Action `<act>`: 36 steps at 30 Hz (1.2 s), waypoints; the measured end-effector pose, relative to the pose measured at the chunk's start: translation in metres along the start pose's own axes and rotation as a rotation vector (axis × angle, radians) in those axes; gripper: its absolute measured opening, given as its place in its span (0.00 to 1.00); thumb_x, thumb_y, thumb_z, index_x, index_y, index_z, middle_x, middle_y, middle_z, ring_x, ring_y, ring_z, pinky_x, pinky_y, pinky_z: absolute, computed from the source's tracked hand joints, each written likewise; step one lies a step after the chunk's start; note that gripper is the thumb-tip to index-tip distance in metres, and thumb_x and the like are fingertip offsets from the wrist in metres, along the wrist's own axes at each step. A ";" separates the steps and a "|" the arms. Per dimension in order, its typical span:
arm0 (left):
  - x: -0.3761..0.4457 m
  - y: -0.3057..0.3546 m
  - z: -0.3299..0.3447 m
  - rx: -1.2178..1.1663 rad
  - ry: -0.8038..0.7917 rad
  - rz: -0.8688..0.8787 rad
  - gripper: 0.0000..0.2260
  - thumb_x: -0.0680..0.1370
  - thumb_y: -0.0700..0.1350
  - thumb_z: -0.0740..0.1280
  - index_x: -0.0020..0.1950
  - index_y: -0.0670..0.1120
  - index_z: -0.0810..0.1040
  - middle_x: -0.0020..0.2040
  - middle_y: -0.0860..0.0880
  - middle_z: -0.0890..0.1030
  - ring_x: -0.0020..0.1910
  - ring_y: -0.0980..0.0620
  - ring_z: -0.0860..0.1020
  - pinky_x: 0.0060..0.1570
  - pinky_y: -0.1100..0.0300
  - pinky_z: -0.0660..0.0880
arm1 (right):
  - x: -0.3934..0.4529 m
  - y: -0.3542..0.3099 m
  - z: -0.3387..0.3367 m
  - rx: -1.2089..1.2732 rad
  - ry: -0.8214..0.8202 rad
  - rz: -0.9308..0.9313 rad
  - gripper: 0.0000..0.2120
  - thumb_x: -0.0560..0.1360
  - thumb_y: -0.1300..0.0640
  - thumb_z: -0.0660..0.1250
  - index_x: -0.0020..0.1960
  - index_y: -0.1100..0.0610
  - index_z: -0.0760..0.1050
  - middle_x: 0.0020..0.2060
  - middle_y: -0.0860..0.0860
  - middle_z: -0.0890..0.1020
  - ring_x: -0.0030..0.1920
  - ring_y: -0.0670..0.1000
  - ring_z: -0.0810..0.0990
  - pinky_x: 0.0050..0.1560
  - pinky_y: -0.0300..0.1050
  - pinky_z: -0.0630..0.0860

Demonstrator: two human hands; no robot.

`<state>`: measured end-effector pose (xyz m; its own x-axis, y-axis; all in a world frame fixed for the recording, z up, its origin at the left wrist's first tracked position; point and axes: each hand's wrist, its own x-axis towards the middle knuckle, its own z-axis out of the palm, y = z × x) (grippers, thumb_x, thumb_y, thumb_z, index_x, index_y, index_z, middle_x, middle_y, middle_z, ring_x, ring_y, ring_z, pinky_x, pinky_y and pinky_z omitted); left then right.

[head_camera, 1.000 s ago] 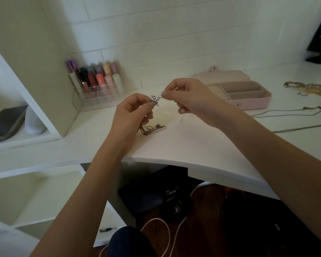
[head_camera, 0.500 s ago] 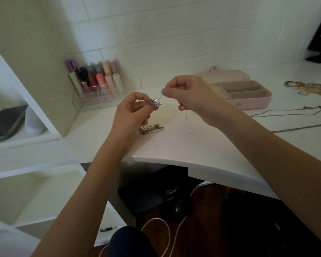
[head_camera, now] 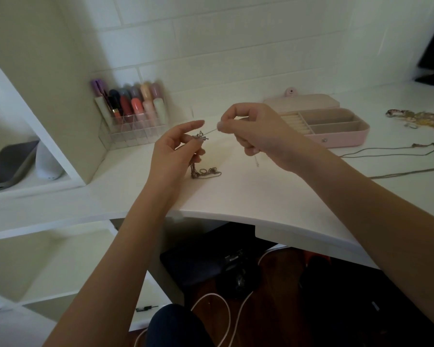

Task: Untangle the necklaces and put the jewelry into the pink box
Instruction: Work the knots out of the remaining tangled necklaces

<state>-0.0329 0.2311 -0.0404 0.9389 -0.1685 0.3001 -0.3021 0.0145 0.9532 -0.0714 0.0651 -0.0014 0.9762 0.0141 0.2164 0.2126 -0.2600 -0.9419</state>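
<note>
A tangled silver necklace knot [head_camera: 200, 138] hangs above the white desk between my hands. My left hand [head_camera: 176, 154] pinches the knot, its index finger stretched out straight. My right hand [head_camera: 251, 131] pinches a thin strand pulled taut from the knot. The rest of the chain [head_camera: 206, 172] droops from my left hand and coils on the desk. The pink box [head_camera: 336, 136] lies open at the back right, just behind my right hand, its compartments showing.
Two thin necklaces [head_camera: 391, 154] lie on the desk right of the pink box, and a colourful jewelry pile [head_camera: 416, 118] sits farther back. A clear lipstick organiser [head_camera: 133, 113] stands at the back left. The desk's front edge [head_camera: 261, 221] curves below my wrists.
My hands have drawn slightly apart, stretching a strand from the knot. My left index finger has straightened out.
</note>
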 end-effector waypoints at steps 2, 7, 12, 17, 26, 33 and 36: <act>0.000 0.000 0.001 -0.002 -0.014 0.001 0.12 0.77 0.35 0.65 0.53 0.48 0.82 0.39 0.50 0.78 0.36 0.56 0.78 0.41 0.63 0.74 | 0.002 0.000 -0.002 0.046 0.056 -0.007 0.09 0.75 0.59 0.68 0.37 0.54 0.72 0.20 0.43 0.62 0.24 0.45 0.58 0.23 0.35 0.59; -0.002 0.002 0.001 -0.190 -0.069 -0.077 0.05 0.78 0.37 0.65 0.50 0.43 0.80 0.40 0.47 0.81 0.41 0.51 0.82 0.44 0.63 0.77 | 0.004 0.001 -0.007 0.203 0.077 -0.012 0.10 0.76 0.59 0.67 0.37 0.53 0.71 0.23 0.46 0.60 0.24 0.46 0.56 0.23 0.37 0.55; 0.000 0.001 0.000 -0.295 -0.004 -0.119 0.03 0.78 0.38 0.65 0.48 0.42 0.79 0.40 0.46 0.82 0.43 0.50 0.83 0.46 0.62 0.78 | 0.005 0.001 -0.007 0.291 0.084 -0.015 0.11 0.77 0.60 0.65 0.37 0.53 0.69 0.21 0.44 0.61 0.22 0.44 0.56 0.22 0.35 0.54; 0.001 -0.001 -0.001 -0.264 -0.034 -0.114 0.03 0.78 0.36 0.66 0.47 0.42 0.79 0.40 0.47 0.83 0.44 0.49 0.83 0.47 0.60 0.79 | 0.007 -0.003 -0.014 0.509 0.221 0.021 0.13 0.77 0.60 0.65 0.35 0.52 0.68 0.22 0.44 0.61 0.22 0.44 0.55 0.22 0.36 0.53; 0.003 -0.002 -0.003 -0.294 0.025 -0.133 0.02 0.78 0.40 0.67 0.45 0.45 0.78 0.46 0.48 0.84 0.53 0.50 0.82 0.56 0.56 0.77 | 0.008 -0.002 -0.011 0.502 0.149 0.022 0.15 0.77 0.59 0.64 0.32 0.52 0.67 0.22 0.46 0.62 0.22 0.45 0.56 0.24 0.37 0.55; 0.001 -0.003 -0.001 -0.258 -0.028 -0.068 0.03 0.77 0.37 0.66 0.46 0.43 0.79 0.42 0.50 0.84 0.49 0.52 0.81 0.54 0.60 0.77 | 0.010 -0.003 -0.020 0.565 0.335 -0.066 0.09 0.79 0.58 0.64 0.40 0.53 0.69 0.24 0.46 0.66 0.23 0.45 0.59 0.23 0.36 0.57; 0.002 -0.003 -0.001 -0.253 -0.019 -0.060 0.03 0.77 0.37 0.67 0.46 0.43 0.79 0.40 0.50 0.84 0.46 0.53 0.82 0.52 0.60 0.77 | 0.011 -0.003 -0.022 0.584 0.363 -0.080 0.08 0.79 0.58 0.64 0.41 0.54 0.70 0.26 0.46 0.68 0.24 0.45 0.62 0.24 0.36 0.62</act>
<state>-0.0303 0.2321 -0.0422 0.9499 -0.1949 0.2444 -0.1929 0.2498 0.9489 -0.0622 0.0451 0.0092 0.9020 -0.3390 0.2674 0.3712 0.2927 -0.8812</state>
